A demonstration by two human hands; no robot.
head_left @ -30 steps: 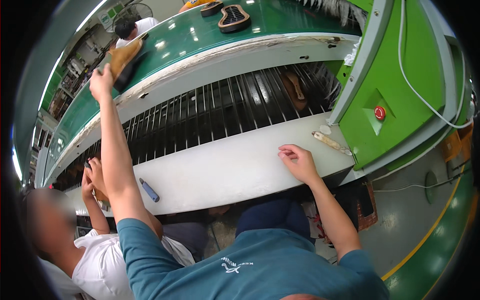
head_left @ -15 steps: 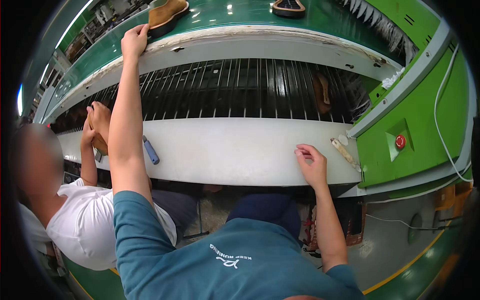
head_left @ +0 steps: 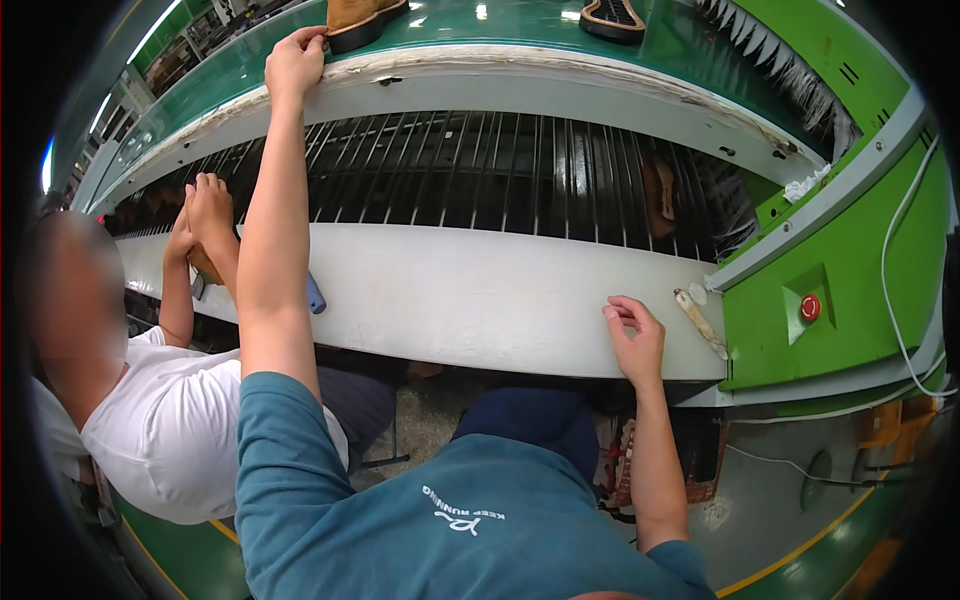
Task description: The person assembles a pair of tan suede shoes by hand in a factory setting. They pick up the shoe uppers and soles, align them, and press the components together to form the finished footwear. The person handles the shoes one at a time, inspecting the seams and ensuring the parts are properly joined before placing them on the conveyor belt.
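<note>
Hands well apart: left hand at the end of the tan shoe, which sits near the edge of the green surface; can't tell if it's gripping. Right hand empty, loosely curled over white ledge. Step reads as positioning the shoe; next move calls for a steady sole, fingers clear

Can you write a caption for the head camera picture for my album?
Left hand at a tan shoe on the green surface, right hand over the white ledge.
</note>
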